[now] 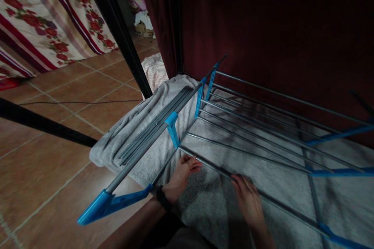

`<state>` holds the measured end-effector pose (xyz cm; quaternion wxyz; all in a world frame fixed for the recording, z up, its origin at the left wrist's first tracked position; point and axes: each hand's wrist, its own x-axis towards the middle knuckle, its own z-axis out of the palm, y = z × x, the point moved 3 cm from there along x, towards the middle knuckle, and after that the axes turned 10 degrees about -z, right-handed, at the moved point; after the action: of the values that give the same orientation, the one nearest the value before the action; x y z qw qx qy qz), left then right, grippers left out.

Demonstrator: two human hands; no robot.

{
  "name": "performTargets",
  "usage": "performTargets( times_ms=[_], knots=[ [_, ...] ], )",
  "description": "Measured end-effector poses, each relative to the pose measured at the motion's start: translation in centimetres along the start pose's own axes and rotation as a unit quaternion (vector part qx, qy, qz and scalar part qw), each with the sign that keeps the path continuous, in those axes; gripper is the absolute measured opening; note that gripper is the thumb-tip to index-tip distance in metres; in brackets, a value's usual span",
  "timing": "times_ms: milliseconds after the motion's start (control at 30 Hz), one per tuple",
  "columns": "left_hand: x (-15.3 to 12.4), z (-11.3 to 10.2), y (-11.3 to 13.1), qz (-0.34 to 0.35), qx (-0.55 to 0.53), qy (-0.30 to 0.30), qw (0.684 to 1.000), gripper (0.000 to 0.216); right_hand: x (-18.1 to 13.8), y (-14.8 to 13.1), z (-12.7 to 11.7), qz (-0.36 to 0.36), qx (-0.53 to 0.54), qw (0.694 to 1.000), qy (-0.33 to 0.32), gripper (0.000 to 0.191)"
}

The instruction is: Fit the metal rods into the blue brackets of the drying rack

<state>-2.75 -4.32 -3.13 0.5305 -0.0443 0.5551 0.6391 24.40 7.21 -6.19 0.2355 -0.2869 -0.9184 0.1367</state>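
Observation:
A folding clothes drying rack [216, 167], with grey metal rods and blue plastic joints, lies across a grey blanket [204, 194]. My left hand [184, 171], with a dark band on its wrist, has its fingers curled at the nearest rod, close to a blue joint [173, 129]. Farther right along that same rod is my right hand [248, 198], its bent fingers over the bar; its thumb is hidden. Several thin rods [154, 124] sit bunched together beside a thicker grey tube. A blue end piece [95, 207] sticks out past the blanket at the left.
Black frame bars [125, 42] stand along the left of the blanket-covered surface. Dark red cloth [248, 27] hangs behind the rack. Beyond are a tiled floor [58, 124] with a thin cable [78, 102], a flowered curtain [49, 15] and piled items [143, 19].

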Motion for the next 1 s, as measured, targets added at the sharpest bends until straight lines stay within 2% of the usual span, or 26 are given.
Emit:
performTargets(
  times_ms=[67,133,233,333,367,433,533,767,1000],
  knots=[
    [-0.4,-0.7,0.2,0.006,0.045,-0.008,0.999,0.038,0.3,0.1,-0.1,-0.005,-0.011,1.000,0.006,0.036],
    [-0.6,-1.8,0.9,0.068,0.070,0.030,0.995,0.034,0.3,0.1,-0.1,-0.013,-0.016,1.000,0.010,0.036],
    [-0.7,-3.7,2.7,0.210,0.066,0.149,0.964,0.022,0.1,0.0,0.1,-0.021,-0.017,1.000,0.011,0.035],
    [-0.5,-4.9,4.5,0.295,0.054,0.243,0.922,0.025,-0.1,0.0,0.4,-0.026,-0.025,0.999,0.014,0.035],
    [-0.3,-5.0,4.9,0.305,0.058,0.251,0.917,0.031,-0.2,0.0,0.5,-0.027,-0.027,0.999,0.013,0.035],
    [0.4,-4.8,5.6,0.294,0.084,0.218,0.927,0.040,-0.3,0.0,0.7,-0.031,-0.032,0.999,0.015,0.035],
    [1.3,-4.2,5.9,0.283,0.146,0.173,0.932,0.037,-0.3,0.0,0.8,-0.039,-0.043,0.998,0.024,0.034],
    [2.2,-4.5,5.3,0.317,0.312,0.232,0.865,0.024,0.0,-0.5,0.9,-0.088,-0.087,0.989,0.077,0.028],
    [2.3,-4.4,5.3,0.333,0.340,0.249,0.843,0.029,0.4,-1.0,0.4,-0.089,-0.093,0.989,0.073,0.031]
  ],
)
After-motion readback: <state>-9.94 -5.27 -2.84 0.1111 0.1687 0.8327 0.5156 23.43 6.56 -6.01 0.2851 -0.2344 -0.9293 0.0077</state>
